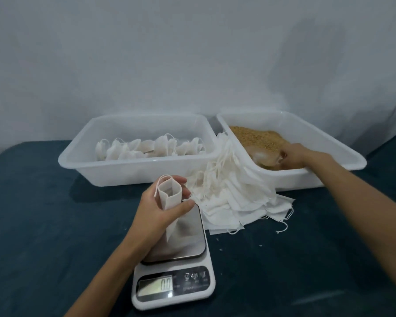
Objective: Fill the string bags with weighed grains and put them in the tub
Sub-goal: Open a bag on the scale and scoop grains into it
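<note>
My left hand [157,208] grips an empty white string bag [171,197], its mouth held open, upright over the steel plate of the kitchen scale [176,268]. The scale's display reads 0.0. My right hand [294,155] reaches into the right tub [343,154] of brown grains [254,136] and holds a clear scoop [266,156] lying in the grain. The left tub [78,154] holds several filled white bags [146,148].
A loose pile of empty string bags [236,197] lies between the tubs and spills onto the dark blue tabletop [44,213]. A few stray grains lie right of the scale. A pale wall stands close behind the tubs.
</note>
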Action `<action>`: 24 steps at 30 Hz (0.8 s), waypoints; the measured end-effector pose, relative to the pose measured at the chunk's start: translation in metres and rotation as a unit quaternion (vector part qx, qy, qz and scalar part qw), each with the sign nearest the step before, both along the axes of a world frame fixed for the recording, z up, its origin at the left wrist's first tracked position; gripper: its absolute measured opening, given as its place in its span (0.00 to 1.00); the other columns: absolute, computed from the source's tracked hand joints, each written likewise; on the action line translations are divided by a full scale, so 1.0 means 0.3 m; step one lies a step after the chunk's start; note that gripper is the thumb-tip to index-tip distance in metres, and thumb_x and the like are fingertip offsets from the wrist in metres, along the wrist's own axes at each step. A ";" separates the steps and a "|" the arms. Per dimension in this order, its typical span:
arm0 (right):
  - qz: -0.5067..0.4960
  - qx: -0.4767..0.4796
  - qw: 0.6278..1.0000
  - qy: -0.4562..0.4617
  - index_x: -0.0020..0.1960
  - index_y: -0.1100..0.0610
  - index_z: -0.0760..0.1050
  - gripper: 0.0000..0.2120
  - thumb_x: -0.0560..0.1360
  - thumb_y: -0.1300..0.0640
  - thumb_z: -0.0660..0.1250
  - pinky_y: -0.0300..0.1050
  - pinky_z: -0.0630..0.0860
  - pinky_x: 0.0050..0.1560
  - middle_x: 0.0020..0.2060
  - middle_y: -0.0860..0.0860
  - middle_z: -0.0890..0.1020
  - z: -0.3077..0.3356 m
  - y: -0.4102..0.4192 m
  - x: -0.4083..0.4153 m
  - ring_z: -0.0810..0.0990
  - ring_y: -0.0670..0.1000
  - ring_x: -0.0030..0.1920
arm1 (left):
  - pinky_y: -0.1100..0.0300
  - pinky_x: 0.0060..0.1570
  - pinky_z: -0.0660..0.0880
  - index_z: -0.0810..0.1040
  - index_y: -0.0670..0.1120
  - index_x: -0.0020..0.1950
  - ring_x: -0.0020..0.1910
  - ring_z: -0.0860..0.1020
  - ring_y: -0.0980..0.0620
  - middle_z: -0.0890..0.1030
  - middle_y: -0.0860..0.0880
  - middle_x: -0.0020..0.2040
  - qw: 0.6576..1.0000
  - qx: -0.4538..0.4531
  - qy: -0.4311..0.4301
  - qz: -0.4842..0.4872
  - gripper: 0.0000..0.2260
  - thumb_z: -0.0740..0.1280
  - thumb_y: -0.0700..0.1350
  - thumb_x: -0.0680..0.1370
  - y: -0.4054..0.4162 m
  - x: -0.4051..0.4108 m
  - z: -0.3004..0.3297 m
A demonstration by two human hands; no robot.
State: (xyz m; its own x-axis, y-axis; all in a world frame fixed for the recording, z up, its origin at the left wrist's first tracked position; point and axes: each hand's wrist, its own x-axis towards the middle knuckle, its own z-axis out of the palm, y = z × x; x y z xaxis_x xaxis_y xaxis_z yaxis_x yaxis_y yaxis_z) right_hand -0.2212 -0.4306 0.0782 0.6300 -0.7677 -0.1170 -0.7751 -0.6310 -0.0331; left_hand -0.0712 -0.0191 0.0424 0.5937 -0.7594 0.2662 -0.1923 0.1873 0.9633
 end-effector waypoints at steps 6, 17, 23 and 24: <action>-0.062 -0.067 0.996 -0.026 0.46 0.58 0.74 0.15 0.76 0.48 0.72 0.47 0.71 0.44 0.39 0.53 0.78 0.034 -0.062 -0.013 0.76 0.54 0.43 | 0.63 0.47 0.80 0.81 0.51 0.57 0.48 0.84 0.50 0.85 0.46 0.48 1.000 -0.010 0.007 0.012 0.17 0.79 0.47 0.70 -0.006 0.003 0.001; -0.091 -0.193 0.972 0.096 0.59 0.57 0.75 0.10 0.78 0.58 0.65 0.48 0.73 0.47 0.49 0.54 0.79 0.037 -0.146 -0.052 0.79 0.56 0.52 | 0.63 0.47 0.79 0.81 0.47 0.59 0.46 0.83 0.50 0.84 0.44 0.47 1.000 -0.014 0.003 0.007 0.17 0.76 0.42 0.71 -0.010 -0.008 0.000; 0.046 -0.154 0.982 0.099 0.50 0.52 0.70 0.11 0.77 0.48 0.70 0.47 0.75 0.45 0.47 0.50 0.78 0.017 -0.106 0.001 0.77 0.52 0.45 | 0.63 0.48 0.79 0.80 0.46 0.59 0.46 0.83 0.50 0.84 0.44 0.46 1.000 -0.011 0.007 0.008 0.18 0.76 0.42 0.70 -0.009 -0.015 0.004; 0.063 -0.141 0.984 0.092 0.46 0.51 0.69 0.12 0.76 0.49 0.71 0.46 0.72 0.41 0.43 0.48 0.77 0.016 -0.093 0.010 0.75 0.50 0.42 | 0.62 0.48 0.80 0.80 0.46 0.59 0.46 0.83 0.50 0.84 0.44 0.46 1.000 -0.010 0.008 0.009 0.18 0.76 0.42 0.70 -0.009 -0.015 0.005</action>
